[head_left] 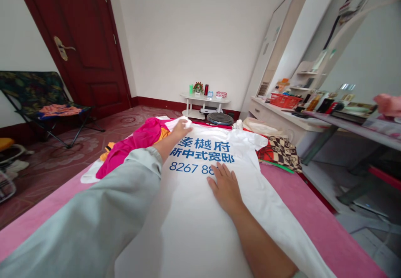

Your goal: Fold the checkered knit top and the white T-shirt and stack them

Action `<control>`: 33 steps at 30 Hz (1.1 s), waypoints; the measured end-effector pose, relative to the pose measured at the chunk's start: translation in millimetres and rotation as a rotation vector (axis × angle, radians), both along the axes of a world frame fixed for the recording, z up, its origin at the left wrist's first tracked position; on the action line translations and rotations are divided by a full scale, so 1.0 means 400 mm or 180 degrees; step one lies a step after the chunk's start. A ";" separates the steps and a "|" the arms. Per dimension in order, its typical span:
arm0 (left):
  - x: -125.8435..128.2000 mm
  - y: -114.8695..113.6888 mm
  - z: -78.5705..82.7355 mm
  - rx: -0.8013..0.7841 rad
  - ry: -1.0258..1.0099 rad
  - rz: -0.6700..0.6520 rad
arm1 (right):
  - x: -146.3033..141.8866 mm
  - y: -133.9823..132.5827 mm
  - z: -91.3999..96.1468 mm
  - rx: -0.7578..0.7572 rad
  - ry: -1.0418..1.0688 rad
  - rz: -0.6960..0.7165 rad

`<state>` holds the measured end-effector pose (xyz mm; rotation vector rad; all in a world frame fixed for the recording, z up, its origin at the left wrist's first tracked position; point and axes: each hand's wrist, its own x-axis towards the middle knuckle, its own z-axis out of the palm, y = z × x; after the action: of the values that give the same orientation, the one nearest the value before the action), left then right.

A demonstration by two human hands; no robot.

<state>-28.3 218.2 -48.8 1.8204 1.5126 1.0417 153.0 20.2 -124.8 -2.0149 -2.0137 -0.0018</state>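
Holds the white T-shirt (197, 215) by its far-left shoulder in the left grip (181, 129); rests the right grip (226, 189), spread wide, over blue digits (184, 168).

White T-shirt (200, 211), blue print (200, 156) across chest, spread flat, on pink surface (316, 215)

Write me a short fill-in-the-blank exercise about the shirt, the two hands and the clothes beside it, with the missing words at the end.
1. The print on the white shirt is coloured ____.
2. The right hand lies on the shirt with its palm facing ____.
3. The left hand is ____ from the camera than the right hand.
4. In the picture, the magenta garment lies to the ____ of the shirt's print.

Missing words: blue; down; farther; left.
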 end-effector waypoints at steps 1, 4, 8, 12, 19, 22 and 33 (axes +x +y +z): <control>0.022 -0.020 0.000 -0.0099 0.0002 -0.0388 | 0.001 0.000 0.000 -0.0008 -0.0007 0.0012; 0.037 -0.085 -0.007 -0.0444 0.0084 -0.1597 | 0.004 0.000 -0.002 -0.0027 -0.0040 0.0033; -0.067 -0.197 -0.003 -0.0365 0.0743 -0.1792 | 0.006 0.003 -0.005 -0.0051 -0.0075 0.0046; -0.226 -0.368 0.010 0.0021 0.2047 -0.1300 | 0.004 0.005 -0.005 -0.0030 -0.0152 0.0045; -0.385 -0.606 -0.022 -0.0279 0.2821 -0.0721 | -0.013 0.008 -0.015 0.0036 -0.0502 -0.0028; -0.410 -0.622 -0.032 -0.0559 0.2724 -0.0627 | -0.016 0.008 -0.004 -0.0009 -0.0668 -0.0001; -0.463 -0.644 -0.027 -0.1736 0.0110 -0.1561 | -0.030 0.231 0.140 -0.0211 0.0189 0.0127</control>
<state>-213.4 -39.5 -59.5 1.6788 1.1283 0.3223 141.2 112.5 -68.9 -1.9894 -2.0420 0.1333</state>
